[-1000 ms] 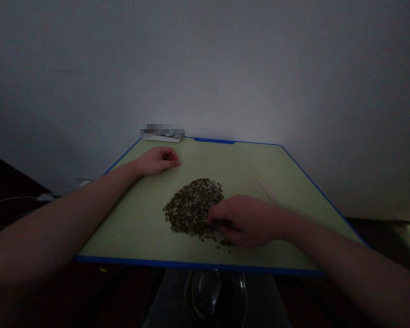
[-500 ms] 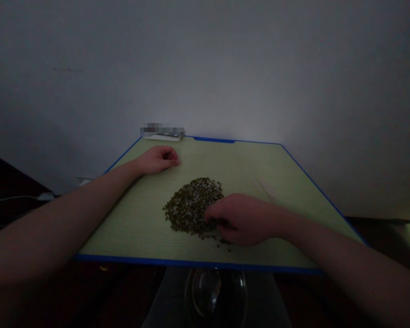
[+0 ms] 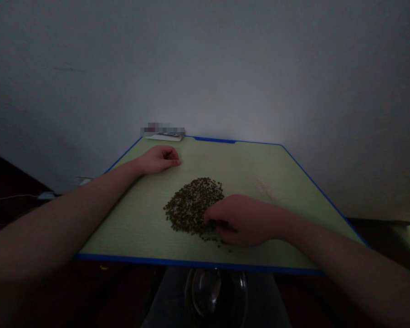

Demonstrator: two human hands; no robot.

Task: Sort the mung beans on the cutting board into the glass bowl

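Clock face set on the tabletop, 12 at the wall. Right hand (image 3: 242,222) was at about 4, its fingers curled down over the near edge of a low, roughly oval heap of small round green beans mixed with whitish grains (image 3: 191,207); the thumb sat below with a dark gap behind it, fingertips touching or just over the heap, and whether they pinched a bean could not be told. Heap lay slightly left of centre, toward 9, grainy, with a few strays at its 5 o'clock edge. Left hand (image 3: 159,159) rested on its side at 10–11, fingers loosely curled in, thumb lying along them; could not tell if the tips met or what the palm hid. Surface was a flat pale yellow-green tabletop with fine grain lines and blue edging (image 3: 126,243). Thin scatter of small pale bits (image 3: 264,186) at 2, beyond the right wrist. White flat-based object, partly pixelated (image 3: 166,136), at 11; blue strip (image 3: 215,140) at 12, near a matte grey wall (image 3: 225,68). Past the 6 o'clock edge, a shiny round vessel (image 3: 208,294), glass or metal unclear, stood between the person's dark-clothed legs (image 3: 167,296).
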